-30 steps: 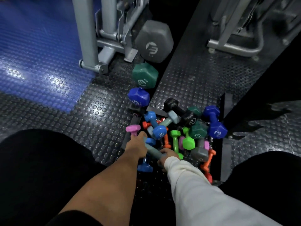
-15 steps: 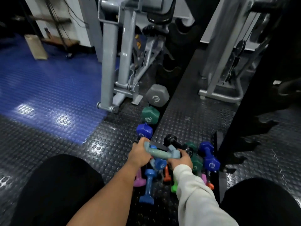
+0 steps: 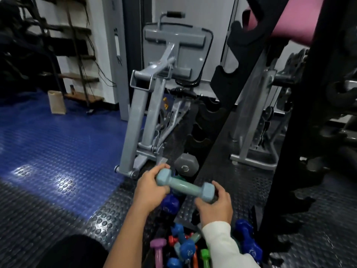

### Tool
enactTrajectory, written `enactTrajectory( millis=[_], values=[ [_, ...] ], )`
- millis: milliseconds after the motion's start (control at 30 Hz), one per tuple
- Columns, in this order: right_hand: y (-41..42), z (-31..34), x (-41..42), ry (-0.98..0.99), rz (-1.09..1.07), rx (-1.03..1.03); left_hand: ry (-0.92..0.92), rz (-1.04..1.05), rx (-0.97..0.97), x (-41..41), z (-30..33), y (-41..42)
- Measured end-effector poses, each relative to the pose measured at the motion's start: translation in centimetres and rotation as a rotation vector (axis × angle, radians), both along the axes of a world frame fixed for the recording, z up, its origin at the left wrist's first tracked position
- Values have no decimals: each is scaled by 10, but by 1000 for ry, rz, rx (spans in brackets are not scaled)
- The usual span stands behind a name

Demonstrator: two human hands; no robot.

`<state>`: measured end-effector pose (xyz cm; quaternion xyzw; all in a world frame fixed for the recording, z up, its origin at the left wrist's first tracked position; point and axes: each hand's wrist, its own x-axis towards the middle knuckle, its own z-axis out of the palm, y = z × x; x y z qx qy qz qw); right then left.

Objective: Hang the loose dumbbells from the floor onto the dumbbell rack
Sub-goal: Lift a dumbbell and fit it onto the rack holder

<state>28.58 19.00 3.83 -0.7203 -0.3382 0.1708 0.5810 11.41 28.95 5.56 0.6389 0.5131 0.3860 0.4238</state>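
A pale teal dumbbell (image 3: 184, 186) is held level in the air, above the floor. My left hand (image 3: 149, 187) grips its left head and my right hand (image 3: 216, 206), in a white sleeve, cups its right head from below. Under my arms lies a pile of small loose dumbbells (image 3: 185, 248) in blue, pink, orange and green. The black dumbbell rack (image 3: 241, 60) with notched cradles rises ahead and to the right. A pink dumbbell (image 3: 286, 18) hangs at its top.
A grey hex dumbbell (image 3: 186, 166) and a dark blue one (image 3: 170, 205) stand in a row on the studded black floor. A grey exercise machine (image 3: 146, 105) stands ahead, another frame (image 3: 253, 132) at right. Blue matting (image 3: 48, 144) lies to the left.
Both hands lifted the teal dumbbell out of the pile and raised it. My view tilted up from the floor toward the rack and machine.
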Motion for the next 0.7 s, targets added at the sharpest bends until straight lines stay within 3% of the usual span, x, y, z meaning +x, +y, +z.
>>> enactTrajectory(
  millis=[167,400,533,700],
  values=[
    [4,53,-1,-32,72,171,-72,0,142,-8,61,3],
    [45,126,19,-173,110,408,-275,-73,185,17,145,56],
    [76,122,27,-144,174,450,-280,-137,199,34,165,102],
    [87,81,31,-97,210,434,-247,-197,198,60,127,136]
  ],
)
